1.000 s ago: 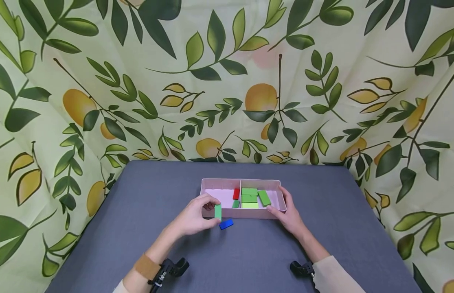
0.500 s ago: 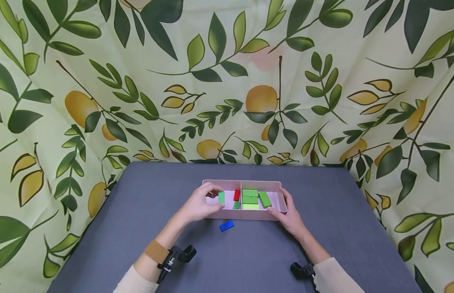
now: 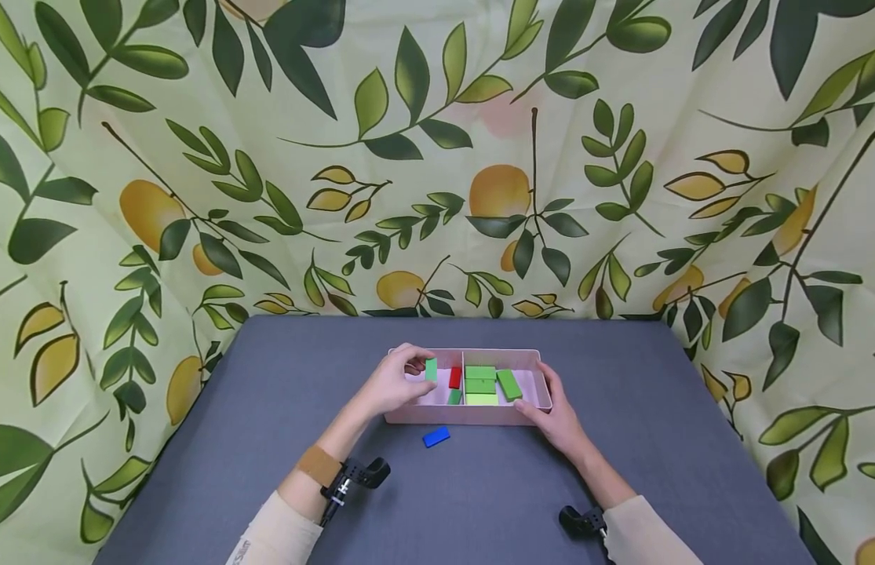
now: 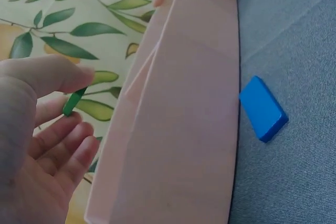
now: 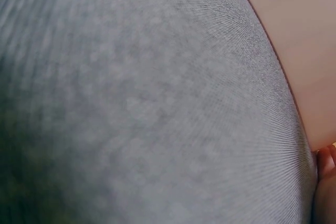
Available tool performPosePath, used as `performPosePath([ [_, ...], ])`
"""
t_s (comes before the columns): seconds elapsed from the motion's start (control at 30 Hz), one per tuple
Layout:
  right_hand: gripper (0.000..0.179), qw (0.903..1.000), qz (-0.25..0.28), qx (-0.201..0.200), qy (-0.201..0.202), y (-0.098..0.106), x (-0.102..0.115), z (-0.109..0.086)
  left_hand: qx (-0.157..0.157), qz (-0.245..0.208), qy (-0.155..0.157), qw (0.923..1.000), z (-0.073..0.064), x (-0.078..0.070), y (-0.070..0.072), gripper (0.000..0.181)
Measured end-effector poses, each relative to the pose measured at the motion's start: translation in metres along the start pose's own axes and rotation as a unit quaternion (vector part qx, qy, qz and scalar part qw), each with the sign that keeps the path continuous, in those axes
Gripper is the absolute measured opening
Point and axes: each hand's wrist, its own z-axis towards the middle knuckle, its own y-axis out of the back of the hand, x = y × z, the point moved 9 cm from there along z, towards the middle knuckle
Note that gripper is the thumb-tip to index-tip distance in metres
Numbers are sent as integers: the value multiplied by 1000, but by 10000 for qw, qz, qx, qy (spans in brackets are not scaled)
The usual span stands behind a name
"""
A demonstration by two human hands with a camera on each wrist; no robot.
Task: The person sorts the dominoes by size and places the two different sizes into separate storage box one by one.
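Observation:
My left hand pinches a green block between thumb and fingers, over the left compartment of a pink divided box. In the left wrist view the same green block shows edge-on between thumb and fingertips. My right hand grips the box's right end, thumb at the front rim and fingers on the end wall. A red block and a darker green block lie beside the divider in the left compartment. Several green blocks and a yellow-green one fill part of the right compartment.
A blue block lies on the grey tablecloth just in front of the box. Behind the table hangs a leaf-and-fruit patterned cloth. Each wrist wears a black camera mount.
My left hand has carried the green block from in front of the box up and over its left compartment. My right hand keeps its grip on the box's end.

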Motion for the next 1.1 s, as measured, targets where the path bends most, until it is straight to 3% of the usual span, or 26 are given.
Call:
performPosePath([
  [0.47, 89, 9999, -150, 26, -70, 1, 1, 1, 166, -42, 600, 9981, 18, 21, -14, 43],
  [0.9, 90, 9997, -213, 18, -137, 1, 1, 0, 376, 408, 896, 9944, 27, 29, -25, 43],
  [1.1, 85, 9997, -213, 55, -116, 1, 33, -7, 457, 295, 1055, 9929, 29, 32, -29, 43],
])
